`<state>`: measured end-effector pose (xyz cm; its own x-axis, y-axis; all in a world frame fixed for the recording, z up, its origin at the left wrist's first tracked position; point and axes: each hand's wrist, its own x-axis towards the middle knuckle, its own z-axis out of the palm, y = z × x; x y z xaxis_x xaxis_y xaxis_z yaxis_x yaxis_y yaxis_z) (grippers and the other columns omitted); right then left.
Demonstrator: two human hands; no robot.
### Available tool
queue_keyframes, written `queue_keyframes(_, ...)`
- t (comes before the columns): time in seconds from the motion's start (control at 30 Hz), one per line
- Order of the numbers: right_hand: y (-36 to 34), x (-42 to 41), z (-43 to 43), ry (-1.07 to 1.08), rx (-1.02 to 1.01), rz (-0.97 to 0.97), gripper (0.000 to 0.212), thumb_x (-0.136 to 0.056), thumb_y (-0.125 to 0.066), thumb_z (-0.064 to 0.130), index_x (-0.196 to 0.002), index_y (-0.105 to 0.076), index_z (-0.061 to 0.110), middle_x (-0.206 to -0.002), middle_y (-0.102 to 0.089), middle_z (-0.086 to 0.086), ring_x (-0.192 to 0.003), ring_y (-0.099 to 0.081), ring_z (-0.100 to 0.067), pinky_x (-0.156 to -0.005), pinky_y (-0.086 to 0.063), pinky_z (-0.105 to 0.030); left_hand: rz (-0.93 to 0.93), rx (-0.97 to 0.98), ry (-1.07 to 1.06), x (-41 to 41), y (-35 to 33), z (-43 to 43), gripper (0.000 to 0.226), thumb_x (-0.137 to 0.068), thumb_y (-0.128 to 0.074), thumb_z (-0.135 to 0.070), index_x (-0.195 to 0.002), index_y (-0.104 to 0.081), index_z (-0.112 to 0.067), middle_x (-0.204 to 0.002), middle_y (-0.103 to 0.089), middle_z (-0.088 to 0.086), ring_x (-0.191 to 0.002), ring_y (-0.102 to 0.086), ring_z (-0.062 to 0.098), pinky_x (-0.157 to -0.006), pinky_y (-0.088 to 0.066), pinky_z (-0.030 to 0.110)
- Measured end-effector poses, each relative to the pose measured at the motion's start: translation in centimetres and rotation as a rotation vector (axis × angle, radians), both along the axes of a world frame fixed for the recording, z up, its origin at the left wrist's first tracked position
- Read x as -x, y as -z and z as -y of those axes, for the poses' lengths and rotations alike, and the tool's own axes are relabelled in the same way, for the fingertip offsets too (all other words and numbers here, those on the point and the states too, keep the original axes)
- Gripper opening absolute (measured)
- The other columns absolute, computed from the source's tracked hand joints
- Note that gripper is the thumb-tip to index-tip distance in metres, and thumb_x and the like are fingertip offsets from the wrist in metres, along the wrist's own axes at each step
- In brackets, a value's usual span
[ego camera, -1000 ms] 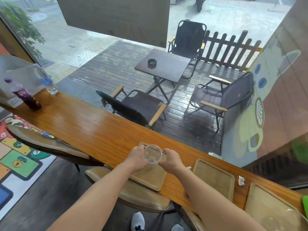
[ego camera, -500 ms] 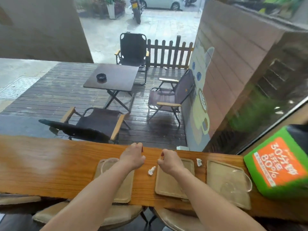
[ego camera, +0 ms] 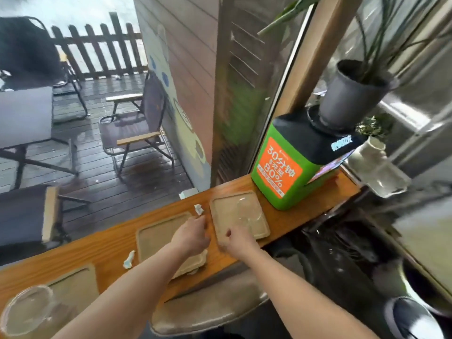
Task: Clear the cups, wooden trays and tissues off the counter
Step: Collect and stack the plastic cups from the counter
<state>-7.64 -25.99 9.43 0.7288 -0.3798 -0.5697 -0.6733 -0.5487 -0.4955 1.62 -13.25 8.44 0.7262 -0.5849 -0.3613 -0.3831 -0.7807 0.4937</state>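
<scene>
Three wooden trays lie along the desk [ego camera: 112,243], which runs from lower left to the right of the frame. The left tray [ego camera: 75,285] at lower left carries a clear cup [ego camera: 27,309]. The middle tray [ego camera: 156,236] lies near the centre, with the left hand [ego camera: 193,237] over its right part, fingers curled loosely down; whether they hold anything cannot be told. The right hand [ego camera: 234,238] sits at the near corner of the right tray [ego camera: 227,211], fingers bent, grip unclear; a second clear cup [ego camera: 247,211] rests on that tray. One tissue [ego camera: 198,209] lies between the middle and right trays, another tissue [ego camera: 129,259] just left of the middle tray. A green box [ego camera: 281,172] stands right of centre.
</scene>
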Motion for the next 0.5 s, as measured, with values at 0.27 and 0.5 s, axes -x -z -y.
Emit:
queue_keyframes(0.27,2.4,3.9,6.8,0.078,0.083,-0.098,0.019,-0.090,-0.061,0.038,-0.102,-0.061,0.023,-0.101,-0.064,-0.002,-0.092,-0.063,-0.023,-0.083,-0.056,-0.040,-0.100,-0.016,0.093,2.0,3.3,6.7,0.020,-0.087,-0.065,-0.028,-0.106,-0.060,-0.024,-0.105,-0.062,-0.002,-0.091,-0.057,0.014,-0.074,-0.048,0.025)
queue_keyframes(0.5,5.9,2.4,10.4,0.150,0.027,-0.097,0.024,-0.089,-0.065,0.039,-0.104,-0.050,0.027,-0.093,-0.046,0.006,-0.087,-0.047,-0.017,-0.074,-0.041,-0.033,-0.171,-0.073,0.023,1.2,7.2,9.6,0.030,-0.086,-0.065,-0.029,-0.113,-0.057,-0.020,-0.110,-0.063,0.003,-0.096,-0.060,0.021,-0.085,-0.056,0.037)
